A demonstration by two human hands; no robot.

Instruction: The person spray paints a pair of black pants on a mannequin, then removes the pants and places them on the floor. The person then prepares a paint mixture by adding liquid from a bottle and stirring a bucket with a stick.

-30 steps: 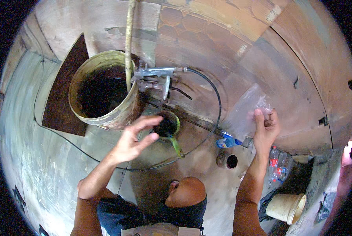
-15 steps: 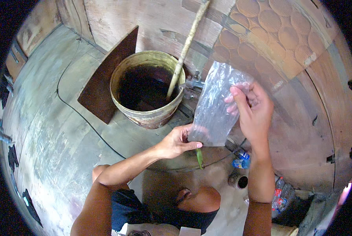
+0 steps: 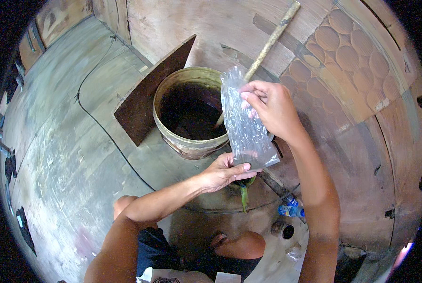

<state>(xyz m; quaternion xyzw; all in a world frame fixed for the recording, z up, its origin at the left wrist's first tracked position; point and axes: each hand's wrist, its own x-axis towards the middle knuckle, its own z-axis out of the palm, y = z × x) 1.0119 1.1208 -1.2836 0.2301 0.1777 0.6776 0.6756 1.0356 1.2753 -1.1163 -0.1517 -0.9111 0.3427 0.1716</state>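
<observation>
A clear, crinkled plastic bag is stretched between my two hands, in front of the bucket's right side. My left hand grips its lower end, thumb on top. My right hand is closed on the upper part, with thumb and fingers pinched together. Beneath my left hand hangs a green strip; I cannot tell what it is attached to. Behind the bag stands a stained bucket with dark contents. A long pale stick leans out of it, its middle partly covered by the bag.
A dark brown board leans behind the bucket. A black cable crosses the floor at left. Near my right forearm are a small can and blue-labelled plastic bottles. My bent knees are at the lower edge.
My right hand has moved left and up with the bag, which now looks narrower and more crinkled. The view has shifted, so the bucket sits farther right in the picture.
</observation>
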